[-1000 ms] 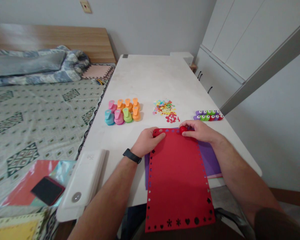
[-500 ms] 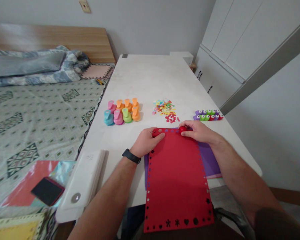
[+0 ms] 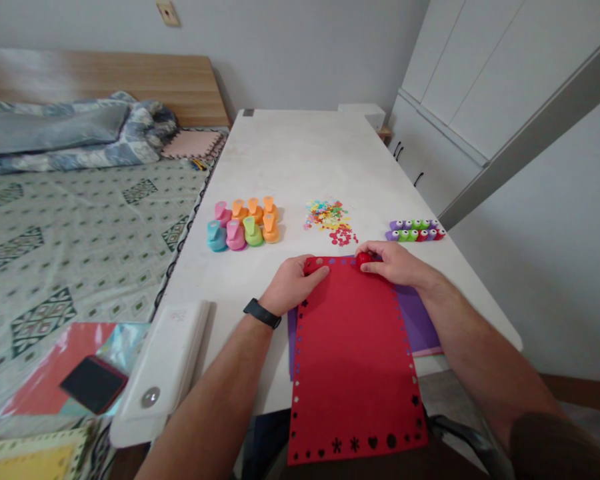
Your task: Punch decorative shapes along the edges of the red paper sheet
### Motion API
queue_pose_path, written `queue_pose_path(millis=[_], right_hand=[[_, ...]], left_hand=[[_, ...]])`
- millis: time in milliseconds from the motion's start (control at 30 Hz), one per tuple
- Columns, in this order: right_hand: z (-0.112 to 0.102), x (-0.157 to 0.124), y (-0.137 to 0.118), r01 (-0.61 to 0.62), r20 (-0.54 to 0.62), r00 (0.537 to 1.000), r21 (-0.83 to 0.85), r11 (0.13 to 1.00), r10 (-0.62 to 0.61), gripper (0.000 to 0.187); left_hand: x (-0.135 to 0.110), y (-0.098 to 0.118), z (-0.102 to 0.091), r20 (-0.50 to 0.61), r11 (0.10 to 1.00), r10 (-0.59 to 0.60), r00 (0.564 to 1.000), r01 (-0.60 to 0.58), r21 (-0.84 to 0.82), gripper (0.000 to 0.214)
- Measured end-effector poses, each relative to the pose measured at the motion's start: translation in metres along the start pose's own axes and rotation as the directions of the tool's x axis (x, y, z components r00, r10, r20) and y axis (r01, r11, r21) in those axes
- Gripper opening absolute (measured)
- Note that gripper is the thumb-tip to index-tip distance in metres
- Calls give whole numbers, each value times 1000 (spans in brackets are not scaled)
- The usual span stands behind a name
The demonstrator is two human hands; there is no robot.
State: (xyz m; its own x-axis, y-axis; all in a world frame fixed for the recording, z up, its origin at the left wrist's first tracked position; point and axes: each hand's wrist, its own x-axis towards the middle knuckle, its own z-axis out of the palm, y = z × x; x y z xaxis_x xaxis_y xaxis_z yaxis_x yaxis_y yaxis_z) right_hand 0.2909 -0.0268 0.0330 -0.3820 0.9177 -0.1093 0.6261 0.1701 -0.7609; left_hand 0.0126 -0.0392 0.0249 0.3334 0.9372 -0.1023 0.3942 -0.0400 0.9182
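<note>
Hands at work on red paper [image 3: 355, 347].
Left hand [image 3: 293, 283] presses it flat; right hand [image 3: 397, 263] grips a red punch [image 3: 363, 259].

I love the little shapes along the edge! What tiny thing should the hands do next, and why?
Probably press the small red punch down. The right hand already has it on the red sheet's far edge, next to the row of holes, and the left hand steadies the corner.
</note>
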Motion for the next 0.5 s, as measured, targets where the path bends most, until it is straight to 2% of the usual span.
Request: queue_pose_path(millis=[300,500], right_hand=[[1,0,-1,1,31,1000,24,1000,-2,21],[-2,-2,-3,22,28,999,-21,1000,-22,24]], left_hand=[[0,1,-1,-20,1000,17,1000,-17,18,37],[0,0,0,-3,1000,11,1000,-11,-14,38]])
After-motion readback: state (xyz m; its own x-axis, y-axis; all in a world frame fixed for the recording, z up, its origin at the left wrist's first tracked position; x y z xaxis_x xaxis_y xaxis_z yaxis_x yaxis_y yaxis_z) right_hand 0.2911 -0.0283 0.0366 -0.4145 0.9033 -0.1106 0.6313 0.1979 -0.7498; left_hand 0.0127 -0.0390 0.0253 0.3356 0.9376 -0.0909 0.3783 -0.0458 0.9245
